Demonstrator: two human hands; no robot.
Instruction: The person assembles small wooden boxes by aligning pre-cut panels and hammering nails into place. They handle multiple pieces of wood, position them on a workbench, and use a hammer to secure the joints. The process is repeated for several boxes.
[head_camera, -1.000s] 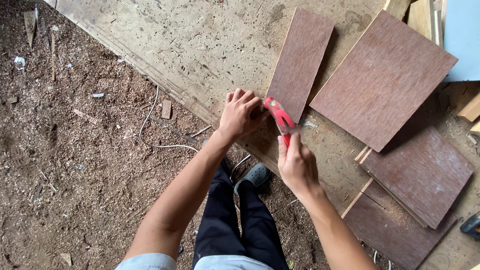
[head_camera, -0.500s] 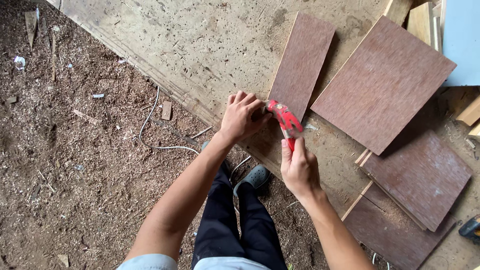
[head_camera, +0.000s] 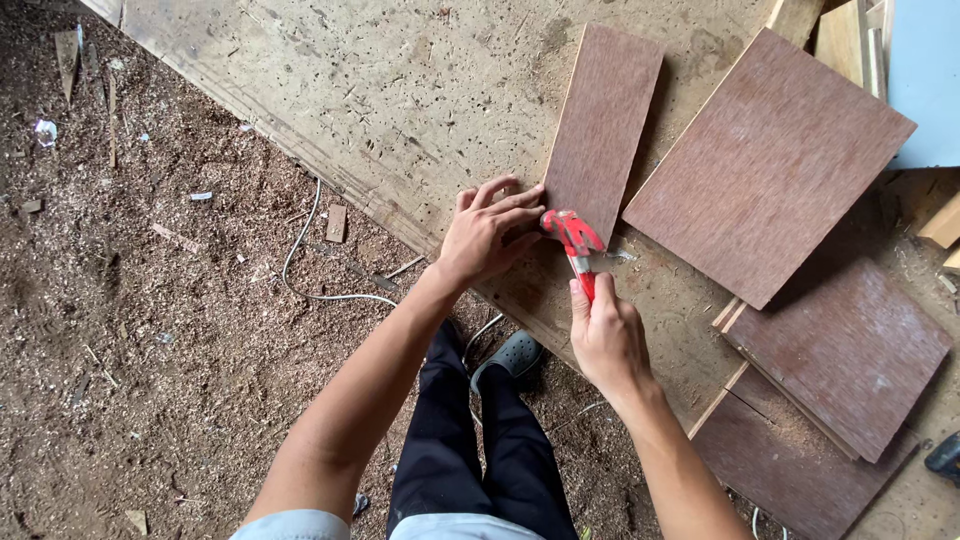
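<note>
Sawdust and wood scraps cover the floor (head_camera: 150, 330), where a pale wire (head_camera: 310, 270) loops through the litter. Above it lies a rough, pitted plywood sheet (head_camera: 400, 90), set at a slant, dusty and pale. On it I see a narrow reddish-brown panel (head_camera: 605, 120), flat and rectangular with a fine grain. Just beside it lies a wider panel (head_camera: 765, 165) of the same stuff, and two more (head_camera: 850, 345) overlap lower right.

My left hand (head_camera: 490, 232) rests spread on the sheet, fingertips touching the narrow panel's near corner, holding nothing. My right hand (head_camera: 608, 335) is wrapped tight round the handle of a red tool (head_camera: 575, 240). Its head sits at that same corner, right by the left fingertips. I cannot tell what kind of tool it is. A grey shoe (head_camera: 510, 355) shows below the sheet's edge.
</note>
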